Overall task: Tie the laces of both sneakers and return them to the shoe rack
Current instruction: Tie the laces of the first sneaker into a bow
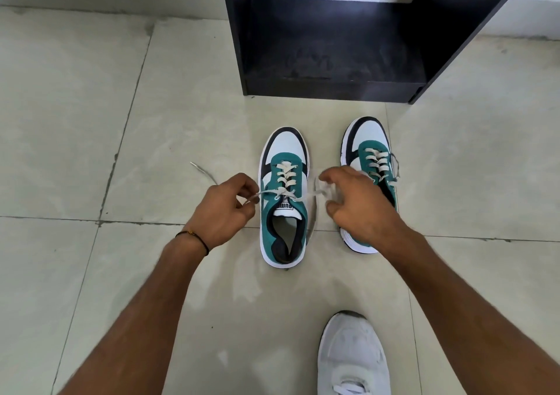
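Two green, white and black sneakers stand on the tiled floor, toes pointing away from me. The left sneaker [284, 194] sits between my hands, its laces untied. My left hand [222, 209] pinches the left lace end, whose loose tip [202, 172] trails past my fingers over the floor. My right hand [357, 203] holds the right lace end, pulled out sideways. The right sneaker [369, 158] stands beside it, partly hidden behind my right hand, its lace hanging loose at the side. The black shoe rack [333, 40] stands just beyond both shoes.
My own foot in a white sneaker [353, 355] is planted at the bottom right. Light floor tiles with dark grout lines spread to the left and right. A white wall base runs behind the rack.
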